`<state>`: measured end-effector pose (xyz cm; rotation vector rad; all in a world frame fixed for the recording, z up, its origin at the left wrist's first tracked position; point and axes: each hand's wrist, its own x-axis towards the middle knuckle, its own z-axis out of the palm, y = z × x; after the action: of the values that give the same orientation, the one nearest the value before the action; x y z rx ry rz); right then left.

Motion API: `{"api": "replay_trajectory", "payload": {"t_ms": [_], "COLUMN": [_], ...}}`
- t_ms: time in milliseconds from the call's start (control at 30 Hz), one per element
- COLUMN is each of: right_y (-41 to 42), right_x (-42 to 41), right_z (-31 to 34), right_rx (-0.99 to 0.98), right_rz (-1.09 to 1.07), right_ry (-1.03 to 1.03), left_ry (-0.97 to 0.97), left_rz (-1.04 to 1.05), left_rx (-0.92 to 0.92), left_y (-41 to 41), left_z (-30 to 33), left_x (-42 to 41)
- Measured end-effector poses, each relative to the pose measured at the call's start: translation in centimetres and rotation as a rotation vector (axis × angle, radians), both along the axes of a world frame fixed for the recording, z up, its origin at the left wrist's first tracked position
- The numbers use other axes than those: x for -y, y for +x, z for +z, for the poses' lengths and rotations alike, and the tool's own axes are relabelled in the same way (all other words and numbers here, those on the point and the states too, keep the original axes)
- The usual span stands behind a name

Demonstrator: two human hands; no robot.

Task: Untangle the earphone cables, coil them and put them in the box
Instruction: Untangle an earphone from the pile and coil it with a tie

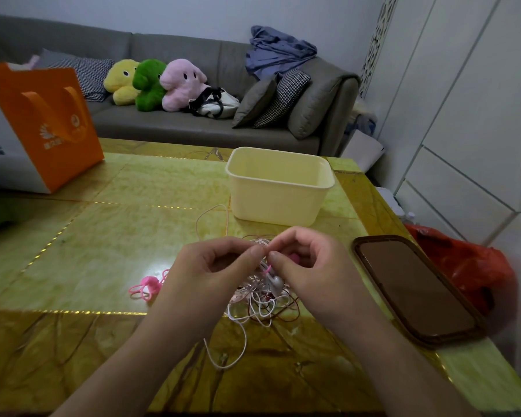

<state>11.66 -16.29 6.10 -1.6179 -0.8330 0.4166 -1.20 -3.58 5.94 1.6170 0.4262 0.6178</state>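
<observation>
A tangle of earphone cables (260, 302), white, pale pink and dark red, lies on the yellow-green table in front of me. My left hand (214, 266) and my right hand (307, 266) meet above it, and each pinches strands at the top of the tangle. A white earbud (275, 281) hangs just below my fingertips. One pink cable loop (211, 215) trails toward the cream plastic box (278, 188), which stands open and empty behind the tangle. A white strand (232, 353) runs toward me.
Bright pink cable ties (149, 285) lie left of my left hand. A brown lid (415, 287) lies to the right, with a red plastic bag (469, 266) beyond the table edge. An orange paper bag (42, 121) stands far left. A grey sofa sits behind.
</observation>
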Motion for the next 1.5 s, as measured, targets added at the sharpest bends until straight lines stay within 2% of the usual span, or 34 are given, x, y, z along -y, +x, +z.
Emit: {"api": "replay_trajectory", "payload": {"t_ms": [133, 367, 667, 867, 1067, 1200, 1300, 1500], "right_y": [-0.1, -0.7, -1.2, -1.7, -2.2, -2.3, -2.2, -2.1], "right_x": [0.1, 0.0, 0.1, -0.5, -0.7, -0.6, -0.6, -0.4], "right_z": [0.2, 0.2, 0.1, -0.6, -0.8, -0.5, -0.2, 0.0], "right_rx": [0.003, 0.158, 0.436, 0.579, 0.539, 0.278, 0.166, 0.163], "right_rz": [0.014, -0.026, -0.023, -0.124, -0.161, -0.168, -0.196, -0.193], "right_ry": [-0.011, -0.087, -0.119, -0.135, -0.146, -0.056, -0.008, 0.002], "left_ry": [0.017, 0.034, -0.088, -0.160, -0.181, -0.186, -0.094, 0.087], "left_rz": [0.027, 0.032, 0.100, 0.165, 0.185, 0.157, 0.137, 0.075], "left_rx": [-0.025, -0.032, -0.054, -0.077, -0.052, -0.048, -0.075, -0.074], "left_y": [0.2, 0.1, 0.2, 0.3, 0.3, 0.3, 0.3, 0.4], "left_z": [-0.4, -0.6, -0.4, -0.5, -0.7, -0.7, -0.6, -0.5], "left_x": [0.1, -0.1, 0.4, 0.3, 0.5, 0.6, 0.6, 0.4]}}
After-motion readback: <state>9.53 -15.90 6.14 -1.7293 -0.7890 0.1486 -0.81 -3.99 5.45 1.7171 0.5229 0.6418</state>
